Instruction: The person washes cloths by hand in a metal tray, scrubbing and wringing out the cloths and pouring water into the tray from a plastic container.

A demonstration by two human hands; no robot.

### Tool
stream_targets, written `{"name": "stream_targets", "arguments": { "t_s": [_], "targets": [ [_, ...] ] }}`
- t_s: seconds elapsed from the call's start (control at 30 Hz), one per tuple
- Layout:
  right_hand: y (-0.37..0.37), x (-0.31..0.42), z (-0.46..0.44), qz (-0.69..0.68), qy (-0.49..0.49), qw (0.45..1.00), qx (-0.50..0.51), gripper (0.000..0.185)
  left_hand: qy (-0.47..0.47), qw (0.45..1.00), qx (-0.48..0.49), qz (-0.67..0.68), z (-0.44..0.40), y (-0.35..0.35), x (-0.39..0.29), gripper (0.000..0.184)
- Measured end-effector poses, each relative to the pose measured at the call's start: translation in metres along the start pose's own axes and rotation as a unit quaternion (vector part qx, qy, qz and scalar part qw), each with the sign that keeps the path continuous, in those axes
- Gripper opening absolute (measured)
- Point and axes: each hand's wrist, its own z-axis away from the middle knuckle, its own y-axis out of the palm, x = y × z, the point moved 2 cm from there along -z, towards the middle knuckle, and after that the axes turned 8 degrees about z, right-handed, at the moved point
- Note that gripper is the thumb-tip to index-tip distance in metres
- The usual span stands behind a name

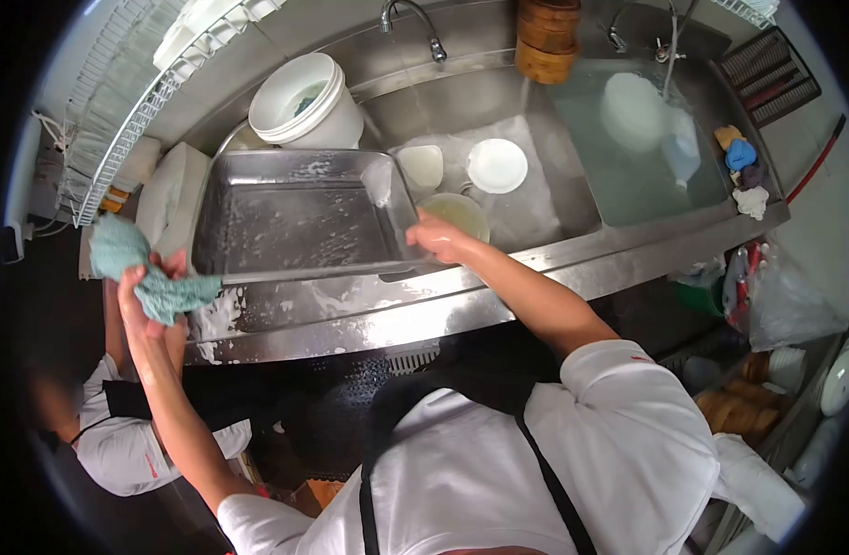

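Observation:
A rectangular metal tray (299, 217) with whitish streaks and drops rests tilted over the left part of the steel sink. My right hand (435, 237) grips the tray's right edge. At the tray's lower left corner, my left hand (147, 291) holds a wet green cloth (170, 289) with its fingers curled into it. Just beyond my right hand, a bowl of cloudy liquid (457, 217) stands in the sink basin, near a white bowl (496, 166) and another pale bowl (421, 168).
Behind the tray stand white buckets (309, 102). Bamboo steamers (546, 42) are at the back. A water-filled basin (642, 176) lies right, with small cloths (742, 155) on its edge. A co-worker (133, 425) stands at the left. A wire rack (137, 111) hangs upper left.

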Motion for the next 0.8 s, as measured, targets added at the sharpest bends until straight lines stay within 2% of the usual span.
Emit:
{"name": "stream_targets", "arguments": {
  "t_s": [0.03,0.13,0.17,0.27,0.37,0.47,0.5,0.53,0.57,0.6,0.63,0.67,0.7,0.73,0.77,0.8],
  "targets": [
    [0.004,-0.008,-0.012,0.024,-0.02,0.999,-0.01,0.072,-0.004,0.999,-0.032,0.015,0.005,-0.019,0.015,0.037],
    [0.032,0.01,0.008,0.049,-0.034,0.986,-0.157,0.049,-0.033,0.991,-0.095,0.086,0.003,-0.087,0.069,0.031],
    [0.038,0.001,0.001,0.081,-0.061,0.979,-0.178,0.056,-0.038,0.989,-0.1,0.102,-0.004,-0.111,0.086,0.032],
    [0.052,-0.048,-0.055,0.184,-0.098,0.947,-0.243,0.061,-0.079,0.973,-0.152,0.153,-0.014,-0.152,0.125,0.034],
    [0.06,-0.049,-0.071,0.205,-0.117,0.957,-0.168,0.066,-0.063,0.973,-0.159,0.154,-0.037,-0.181,0.152,0.027],
    [0.06,-0.011,-0.03,0.176,-0.056,0.977,-0.109,0.069,-0.026,0.974,-0.178,0.141,-0.041,-0.198,0.172,0.025],
    [0.049,0.01,-0.003,0.065,0.008,0.997,-0.033,0.069,-0.014,0.975,-0.174,0.135,-0.049,-0.197,0.18,0.025],
    [0.026,0.009,0.005,0.071,-0.023,0.993,-0.093,0.066,0.004,0.977,-0.176,0.121,-0.049,-0.201,0.186,0.026],
    [-0.002,0.005,0.009,0.079,-0.055,0.983,-0.157,0.063,-0.026,0.971,-0.199,0.127,-0.044,-0.193,0.187,0.028],
    [-0.036,-0.003,0.014,0.087,-0.085,0.968,-0.219,0.061,-0.004,0.978,-0.178,0.112,-0.033,-0.177,0.186,0.03],
    [-0.094,-0.03,0.004,0.08,-0.117,0.936,-0.323,0.056,0.028,0.977,-0.181,0.111,-0.026,-0.174,0.19,0.031],
    [-0.152,-0.038,0.016,0.097,-0.118,0.9,-0.408,0.052,0.03,0.981,-0.143,0.127,-0.012,-0.161,0.188,0.031],
    [-0.21,-0.041,0.04,0.111,-0.095,0.865,-0.479,0.048,0.069,0.977,-0.161,0.118,0.001,-0.145,0.191,0.036],
    [-0.269,-0.057,0.059,0.057,-0.126,0.827,-0.546,0.048,0.11,0.971,-0.184,0.108,0.016,-0.136,0.195,0.04],
    [-0.3,-0.046,0.105,0.046,-0.087,0.777,-0.622,0.054,0.116,0.969,-0.176,0.129,0.029,-0.138,0.204,0.042],
    [-0.341,-0.051,0.135,0.131,-0.027,0.698,-0.703,0.057,0.124,0.966,-0.17,0.15,0.042,-0.138,0.213,0.044]
  ]
}}
